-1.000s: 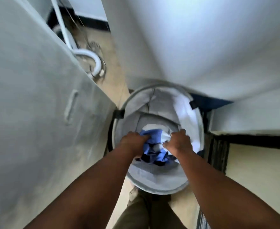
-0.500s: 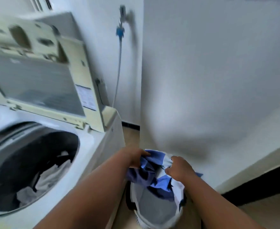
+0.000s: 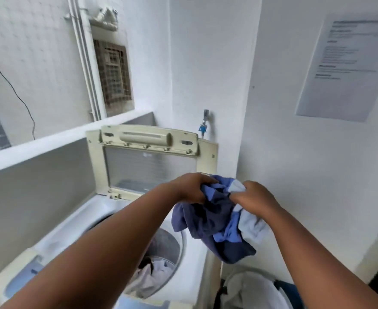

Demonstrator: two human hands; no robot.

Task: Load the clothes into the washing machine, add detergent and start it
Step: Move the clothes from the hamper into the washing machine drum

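Head view: the left hand [image 3: 191,186] and the right hand [image 3: 254,198] both grip a bunch of blue clothes [image 3: 214,221]. The bunch hangs down from the hands, long way up and down, its tip pointing at the floor. Below the left arm, the washing machine [image 3: 192,277] has its lid [image 3: 148,161] standing up, with pale clothes inside the tub. Under the right hand, a laundry basket [image 3: 250,291] holds white cloth.
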